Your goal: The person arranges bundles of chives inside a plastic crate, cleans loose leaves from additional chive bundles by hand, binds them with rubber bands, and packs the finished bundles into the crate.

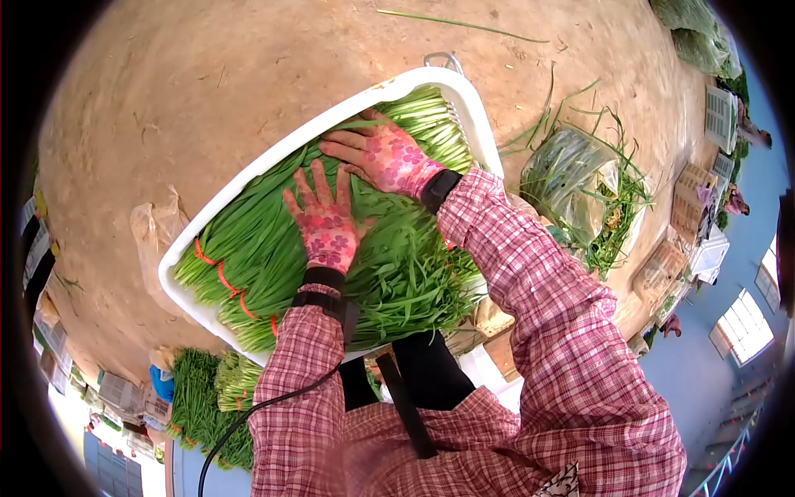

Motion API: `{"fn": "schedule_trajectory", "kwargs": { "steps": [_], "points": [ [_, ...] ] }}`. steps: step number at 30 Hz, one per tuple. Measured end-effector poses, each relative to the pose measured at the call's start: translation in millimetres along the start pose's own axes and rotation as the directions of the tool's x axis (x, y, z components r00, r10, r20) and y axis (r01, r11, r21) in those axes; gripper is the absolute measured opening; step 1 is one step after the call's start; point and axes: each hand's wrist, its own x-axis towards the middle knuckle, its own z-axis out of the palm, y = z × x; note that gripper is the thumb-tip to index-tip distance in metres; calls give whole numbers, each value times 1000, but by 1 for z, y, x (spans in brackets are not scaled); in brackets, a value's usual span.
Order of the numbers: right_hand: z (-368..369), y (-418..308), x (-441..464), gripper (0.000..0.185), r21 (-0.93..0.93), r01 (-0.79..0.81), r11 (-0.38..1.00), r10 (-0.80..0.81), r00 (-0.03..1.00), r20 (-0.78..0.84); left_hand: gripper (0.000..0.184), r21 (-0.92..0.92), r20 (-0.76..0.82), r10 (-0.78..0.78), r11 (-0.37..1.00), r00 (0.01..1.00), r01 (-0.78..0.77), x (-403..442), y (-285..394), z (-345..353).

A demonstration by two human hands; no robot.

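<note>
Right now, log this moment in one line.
left hand: open, on greens | right hand: open, on greens | greens: in white basket

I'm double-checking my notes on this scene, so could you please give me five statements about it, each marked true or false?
1. The left hand lies with fingers spread over the greens. True.
2. The crate is blue. False: it is white.
3. Orange bands tie some of the greens. True.
4. The right hand grips a knife. False: it lies over the greens and holds no tool.
5. The sleeves are plaid. True.
</note>
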Motion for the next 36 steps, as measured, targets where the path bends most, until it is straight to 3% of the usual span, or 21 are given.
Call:
{"fn": "schedule_trajectory", "kwargs": {
  "steps": [5,8,9,10,11,13,15,16,17,18,20,23,26,27,29,30,33,34,35,36],
  "points": [
    [13,3,2,51,-139,-28,990,46,991,125,112,-82,32,8,997,999,-5,9,-4,3],
    [22,11,0,47,-38,16,999,-16,1000,7,112,-6,-65,0,1000,998,-1,9,-9,2],
    [26,13,-5,45,-95,-2,995,11,995,96,112,20,-56,10,1000,998,-9,5,-5,5],
    [24,16,-4,44,7,0,1000,0,996,94,112,29,-119,21,999,993,-17,6,-6,15],
    [11,16,2,43,91,10,996,-18,997,81,111,36,-202,31,999,979,-24,8,-7,23],
    [-34,-5,-3,38,-15,20,1000,-21,992,-124,107,92,-222,30,996,975,-9,9,-5,17],
    [-87,-54,-27,48,-11,-48,999,46,993,-109,106,116,-231,28,993,973,-1,1,-4,17],
    [-100,-87,-45,54,41,-56,998,59,994,-97,104,131,-222,24,991,975,5,-1,-4,17],
    [-104,-125,-66,57,70,-53,996,59,995,-84,101,110,-414,75,993,907,-33,8,-11,46],
    [-113,-164,-67,61,78,-110,991,82,949,305,100,80,-384,78,995,920,-51,3,-10,34],
    [-72,-216,-129,68,60,79,995,-86,989,119,99,8,-373,102,994,922,-106,-11,-7,16],
    [-1,-208,-167,65,-75,-22,997,30,993,111,101,-68,-438,161,975,884,-211,-31,-12,5],
    [-2,-170,-169,74,-70,-132,989,147,941,304,103,-66,-532,231,948,815,-312,-89,-19,-3],
    [2,-165,-167,73,-63,-119,991,132,953,272,103,-84,-492,246,941,835,-327,-112,-17,-3],
    [11,-155,-163,69,-58,-94,994,104,971,214,101,-52,-233,253,961,939,-272,-147,-4,4],
    [21,-149,-165,63,-77,-97,992,114,960,257,100,-20,-208,286,955,935,-296,-147,-3,21],
    [70,-128,-185,60,-240,-29,970,44,997,59,95,44,-165,334,943,928,-331,-149,1,73],
    [51,-136,-177,56,-166,-194,967,226,954,198,92,53,-185,315,949,931,-311,-137,0,83],
    [33,-136,-165,49,-119,-91,989,111,978,175,90,66,-215,300,954,929,-293,-133,1,91],
    [21,-141,-166,43,-58,-130,990,139,968,207,89,71,-187,302,953,935,-294,-137,1,93]
  ]
}}
